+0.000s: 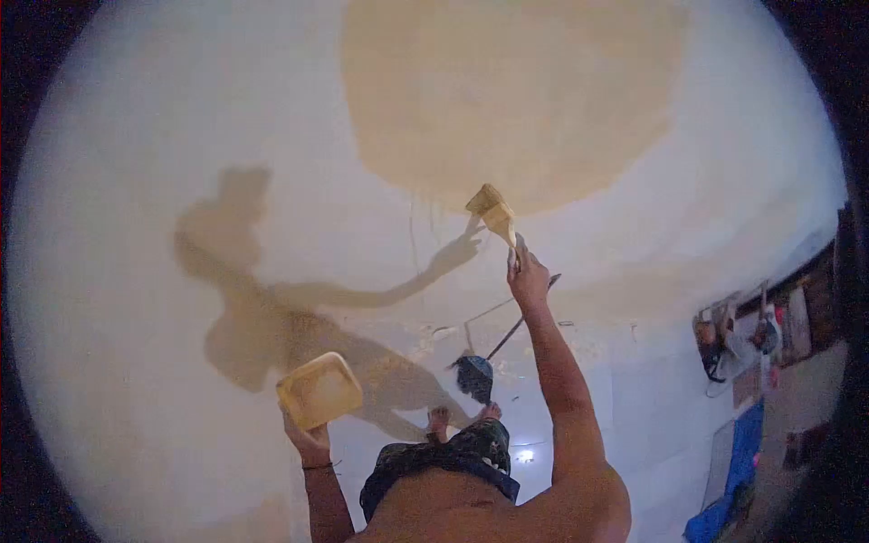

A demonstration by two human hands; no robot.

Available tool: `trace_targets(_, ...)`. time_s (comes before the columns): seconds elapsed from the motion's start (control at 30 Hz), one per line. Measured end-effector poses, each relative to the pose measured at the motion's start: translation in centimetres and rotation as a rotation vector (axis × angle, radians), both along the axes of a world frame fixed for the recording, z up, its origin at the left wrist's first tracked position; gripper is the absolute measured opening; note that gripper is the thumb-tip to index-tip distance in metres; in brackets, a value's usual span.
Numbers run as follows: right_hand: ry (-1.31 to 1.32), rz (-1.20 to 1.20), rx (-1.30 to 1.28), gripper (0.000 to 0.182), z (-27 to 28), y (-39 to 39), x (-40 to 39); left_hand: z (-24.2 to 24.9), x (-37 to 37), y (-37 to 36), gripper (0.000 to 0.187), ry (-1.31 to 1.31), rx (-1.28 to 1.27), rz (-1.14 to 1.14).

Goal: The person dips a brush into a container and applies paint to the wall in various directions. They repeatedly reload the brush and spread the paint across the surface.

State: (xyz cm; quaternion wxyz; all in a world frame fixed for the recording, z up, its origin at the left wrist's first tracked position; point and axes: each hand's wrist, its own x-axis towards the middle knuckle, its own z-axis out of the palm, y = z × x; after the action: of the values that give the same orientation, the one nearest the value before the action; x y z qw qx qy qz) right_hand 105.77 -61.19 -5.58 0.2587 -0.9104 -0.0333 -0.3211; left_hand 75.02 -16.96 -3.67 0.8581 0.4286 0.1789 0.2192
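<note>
My right hand grips the handle of a paintbrush, its bristles up at the wall. The brush lies at the lower edge of a large yellowish painted patch; thin drips run down the pale wall just left of it. Low on the left, my left hand holds a shallow, rounded-corner paint tray from below, with yellowish paint inside. Its fingers are mostly hidden under the tray.
A dark dustpan-like object and a thin stick are by the wall's foot near my feet. Pale floor tiles reflect a light. Cluttered shelving and a blue cloth are at the right. My shadow falls across the wall.
</note>
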Motion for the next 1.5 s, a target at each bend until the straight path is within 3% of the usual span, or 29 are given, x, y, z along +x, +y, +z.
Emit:
trace_targets(0.07,-0.008,-0.099,-0.159,0.044,0.3,-4.8,-0.1,0.3,0.3,-0.2,0.058,0.023,0.048,-0.004)
trace_targets(0.37,-0.200,-0.303,-0.302,0.029,13.1,-21.2,-3.1,0.6,2.2,-3.0,0.056,0.062,-0.147,-0.099)
trace_targets(0.5,-0.304,-0.346,-0.329,0.022,23.4,-24.2,-5.2,3.0,3.2,-5.1,0.057,-0.028,-0.158,-0.176)
trace_targets(0.57,-0.563,-0.315,-0.320,0.018,28.9,-25.0,-5.4,4.9,3.6,-6.2,0.059,-0.013,0.086,-0.174)
trace_targets(0.67,-0.502,-0.408,-0.179,0.017,37.4,-26.0,-4.8,5.7,4.5,-9.3,0.064,-0.008,-0.086,-0.194)
trace_targets(0.73,-0.644,-0.316,-0.057,0.017,41.5,-25.5,-4.3,7.9,4.9,-13.3,0.065,-0.010,-0.084,-0.196)
trace_targets(0.9,-0.633,-0.146,-0.001,0.019,42.9,-24.0,-3.6,5.7,5.7,-19.3,0.064,-0.081,-0.148,-0.170)
trace_targets(0.97,-0.493,-0.099,0.039,0.019,40.6,-23.1,-3.3,3.8,5.9,-20.4,0.062,-0.032,-0.144,-0.113)
trace_targets(1.07,-0.360,-0.015,0.066,0.023,33.9,-22.5,-3.7,5.4,5.0,-23.2,0.059,-0.087,-0.171,-0.158)
trace_targets(1.17,-0.185,0.001,0.057,0.024,28.9,-21.8,-7.6,2.4,4.6,-22.8,0.057,-0.086,-0.271,-0.165)
trace_targets(1.23,-0.103,0.056,0.317,0.026,27.4,-24.1,-7.5,5.0,4.0,-27.0,0.057,-0.086,-0.212,-0.147)
trace_targets(1.33,-0.318,0.086,0.374,0.030,33.0,-24.5,-7.3,6.9,4.2,-28.3,0.058,-0.077,-0.177,-0.150)
trace_targets(1.4,-0.299,0.085,0.450,0.036,37.8,-25.3,-6.1,6.7,4.6,-28.8,0.059,-0.073,-0.166,-0.151)
trace_targets(1.5,-0.304,0.154,0.430,0.035,40.0,-25.5,-2.4,5.3,5.9,-29.7,0.060,-0.076,-0.068,-0.096)
